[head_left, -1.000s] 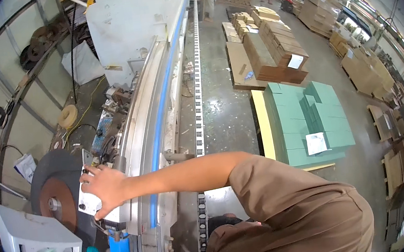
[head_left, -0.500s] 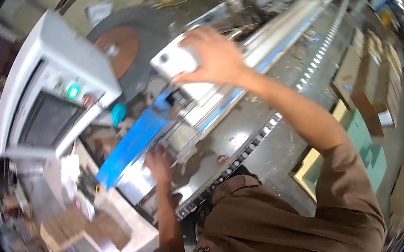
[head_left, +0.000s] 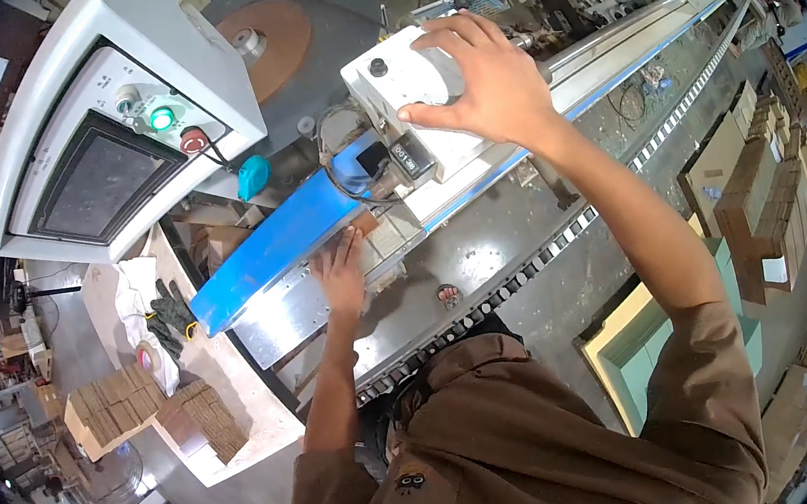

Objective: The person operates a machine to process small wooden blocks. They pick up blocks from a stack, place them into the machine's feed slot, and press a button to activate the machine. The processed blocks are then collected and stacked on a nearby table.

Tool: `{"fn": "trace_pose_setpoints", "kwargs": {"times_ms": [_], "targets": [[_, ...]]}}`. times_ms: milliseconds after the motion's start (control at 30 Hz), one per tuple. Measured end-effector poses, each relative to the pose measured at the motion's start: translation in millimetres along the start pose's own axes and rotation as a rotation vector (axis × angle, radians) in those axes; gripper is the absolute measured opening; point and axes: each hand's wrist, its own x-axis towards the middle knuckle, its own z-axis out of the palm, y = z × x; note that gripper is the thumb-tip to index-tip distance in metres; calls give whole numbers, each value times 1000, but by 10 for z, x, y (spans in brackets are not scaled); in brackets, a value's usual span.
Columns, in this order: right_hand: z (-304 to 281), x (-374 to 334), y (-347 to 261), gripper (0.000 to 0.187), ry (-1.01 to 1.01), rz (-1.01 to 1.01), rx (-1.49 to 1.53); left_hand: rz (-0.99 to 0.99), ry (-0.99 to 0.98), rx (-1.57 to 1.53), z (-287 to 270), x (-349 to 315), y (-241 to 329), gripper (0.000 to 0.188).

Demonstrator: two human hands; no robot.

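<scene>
My right hand (head_left: 495,79) curls its thumb and fingers around a white round knob (head_left: 432,75) on top of a white machine head (head_left: 377,79). My left hand (head_left: 341,272) lies with fingers stretched on the metal worktable (head_left: 275,313), beside a long blue guard (head_left: 285,231). Its fingertips touch a small brown block (head_left: 365,222) at the guard's edge. A small black digital readout (head_left: 412,155) sits on the machine head, just below my right hand.
A white control box (head_left: 94,189) with a lit green button stands at the left. Behind is a large brown disc (head_left: 268,47). Stacks of brown strips (head_left: 115,403) and dark gloves (head_left: 170,316) lie on the left-hand table. A roller track (head_left: 528,277) runs along the front.
The view has shifted, and the machine appears higher and sharper. My right hand stays on the knob. My left hand's fingers now reach the small brown block by the guard.
</scene>
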Motion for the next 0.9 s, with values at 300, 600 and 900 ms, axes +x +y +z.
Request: {"fn": "trace_pose_setpoints", "kwargs": {"times_ms": [300, 600, 900], "targets": [[32, -12, -27, 86, 22, -9, -16, -67, -66, -30, 2, -69, -5, 58], [0, -62, 24, 93, 32, 6, -5, -55, -113, -121, 290, 208, 288, 60], [-31, -75, 60, 97, -59, 67, 158, -190, -38, 30, 1049, 371, 429, 38]]}}
